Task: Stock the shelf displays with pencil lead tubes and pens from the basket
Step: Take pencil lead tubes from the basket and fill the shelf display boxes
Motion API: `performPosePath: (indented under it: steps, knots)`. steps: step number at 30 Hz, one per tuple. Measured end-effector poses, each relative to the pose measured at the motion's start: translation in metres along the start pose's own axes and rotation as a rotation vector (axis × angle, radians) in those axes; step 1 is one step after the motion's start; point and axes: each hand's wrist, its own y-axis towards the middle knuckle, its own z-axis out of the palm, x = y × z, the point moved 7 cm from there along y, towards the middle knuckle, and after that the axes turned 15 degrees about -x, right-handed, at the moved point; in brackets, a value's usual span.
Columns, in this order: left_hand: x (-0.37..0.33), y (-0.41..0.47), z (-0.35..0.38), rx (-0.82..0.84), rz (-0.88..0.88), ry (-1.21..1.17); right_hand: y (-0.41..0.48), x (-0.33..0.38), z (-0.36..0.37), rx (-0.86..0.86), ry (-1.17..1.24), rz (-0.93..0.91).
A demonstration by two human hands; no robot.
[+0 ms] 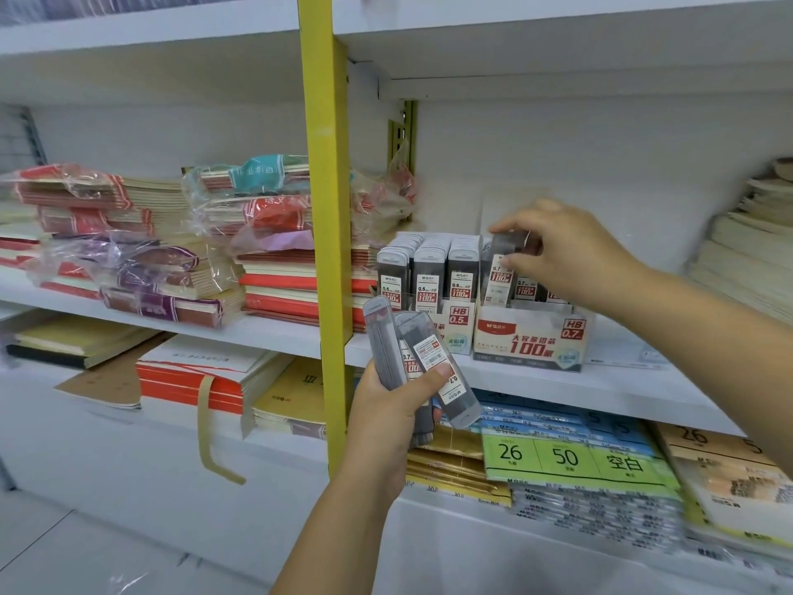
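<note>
One upright tube [501, 277], pinched in your right hand [570, 255], stood at the front-left corner of the 0.7 box [530, 337], while your left hand [386, 423] gripped spares [429, 358].

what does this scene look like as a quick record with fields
left hand: grips a bunch of lead tubes
right hand: pinches a single tube by its top
tube position: upright, lower end in the HB 0.7 box
HB 0.5 box: just left of it, rows look full
shelf: white, holds both boxes
beyond the yellow post: notebook stacks in plastic wrap
</note>
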Motion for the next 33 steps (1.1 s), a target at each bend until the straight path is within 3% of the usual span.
performPosePath:
  steps: [4, 6, 10, 12, 16, 19, 23, 27, 31, 33]
  knots:
    - [-0.001, -0.001, 0.000, -0.001, -0.001, 0.004, -0.019, -0.009, 0.022, 0.054, -0.079, 0.053]
    - [-0.001, -0.001, 0.000, -0.001, -0.003, 0.010, -0.027, -0.010, 0.017, 0.001, -0.120, 0.085]
    - [0.000, -0.005, 0.002, 0.027, -0.010, 0.011, -0.077, 0.017, -0.009, -0.248, 0.255, 0.127]
    - [0.000, -0.007, 0.003, 0.040, -0.011, 0.010, -0.113, 0.032, 0.001, -0.126, 0.473, 0.214]
    - [0.001, -0.015, 0.009, 0.082, -0.012, 0.005, -0.157, 0.041, 0.040, 0.193, 0.667, 0.500]
    - [0.002, -0.022, 0.013, 0.110, -0.010, 0.002, -0.162, 0.036, 0.045, 0.185, 0.798, 0.653]
    - [-0.002, -0.017, 0.004, 0.025, -0.015, -0.038, -0.161, 0.024, 0.035, 0.120, 0.860, 0.770]
    - [-0.007, -0.010, -0.002, -0.009, 0.055, 0.037, -0.145, 0.017, 0.012, 0.011, 0.813, 0.676]
    - [-0.009, -0.010, 0.001, 0.019, 0.087, 0.071, -0.099, 0.005, -0.037, -0.297, 0.709, 0.474]
    - [-0.009, -0.009, 0.001, 0.022, 0.095, 0.076, -0.071, 0.001, -0.059, -0.391, 0.518, 0.313]
